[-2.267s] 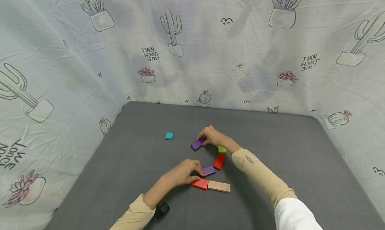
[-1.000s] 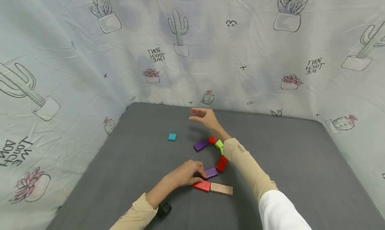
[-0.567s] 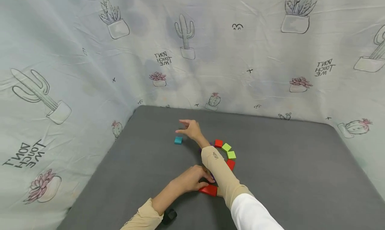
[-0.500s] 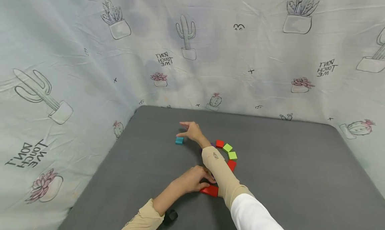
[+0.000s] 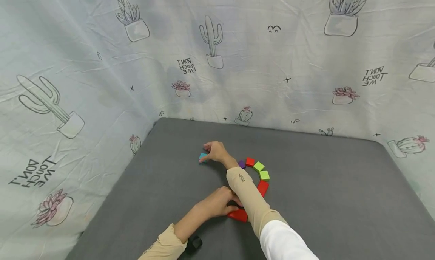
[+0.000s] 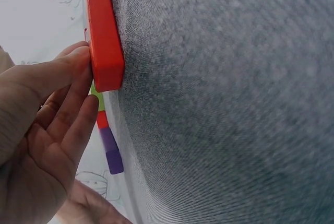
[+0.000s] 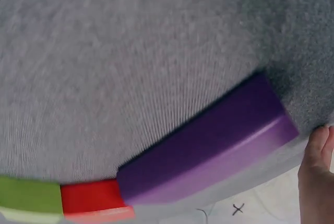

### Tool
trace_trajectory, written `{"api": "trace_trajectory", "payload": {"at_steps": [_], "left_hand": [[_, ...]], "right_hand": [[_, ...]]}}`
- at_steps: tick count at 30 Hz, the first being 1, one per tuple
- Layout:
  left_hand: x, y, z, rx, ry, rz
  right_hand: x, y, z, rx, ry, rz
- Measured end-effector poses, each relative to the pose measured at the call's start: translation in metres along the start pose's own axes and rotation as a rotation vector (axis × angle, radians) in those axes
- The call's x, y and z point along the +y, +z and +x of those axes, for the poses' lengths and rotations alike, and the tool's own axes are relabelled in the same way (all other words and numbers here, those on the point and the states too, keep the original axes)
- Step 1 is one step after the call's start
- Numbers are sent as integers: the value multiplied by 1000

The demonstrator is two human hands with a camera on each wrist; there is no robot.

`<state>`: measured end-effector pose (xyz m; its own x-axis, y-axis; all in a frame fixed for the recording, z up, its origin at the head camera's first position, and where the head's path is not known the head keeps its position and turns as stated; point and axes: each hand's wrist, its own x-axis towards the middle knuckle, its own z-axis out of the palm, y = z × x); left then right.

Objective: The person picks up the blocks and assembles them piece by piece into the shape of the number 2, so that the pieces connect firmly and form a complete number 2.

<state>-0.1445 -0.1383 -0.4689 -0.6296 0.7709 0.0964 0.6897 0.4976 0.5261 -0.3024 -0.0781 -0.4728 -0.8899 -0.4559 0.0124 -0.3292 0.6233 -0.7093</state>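
Observation:
Toward the front of the table, my left hand has its thumb against a red block; its fingers reach behind that block and are partly hidden. The left wrist view shows the thumb touching the side of the red block, with the other fingers loosely extended. Farther back, my right hand pinches a small teal block, its thumb over the near edge. The teal block lies outside the right wrist view, where only some fingers show, beyond a purple block.
A curve of blocks runs behind my right forearm: purple, small red, two green blocks and a longer red block. The forearm covers part of it. A black object lies beside my left wrist. A printed curtain surrounds the table.
My right hand has left the purple block, swung left over the table and come down on the teal block, which has turned slightly. The left hand has stayed by the red block.

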Motion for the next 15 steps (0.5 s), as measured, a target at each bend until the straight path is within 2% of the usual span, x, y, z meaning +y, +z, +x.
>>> {"api": "trace_trajectory", "payload": {"at_steps": [5,10,15], "left_hand": [[-1,-1,-1,19,21,7],[0,0,1,6,12,-1],[2,-1,4,-18,-6,-19]], "right_hand": [[-2,1,0,-8,-37,-99],[1,-5,-4,32,-36,-63],[0,-26,-3,70,-53,-31]]}}
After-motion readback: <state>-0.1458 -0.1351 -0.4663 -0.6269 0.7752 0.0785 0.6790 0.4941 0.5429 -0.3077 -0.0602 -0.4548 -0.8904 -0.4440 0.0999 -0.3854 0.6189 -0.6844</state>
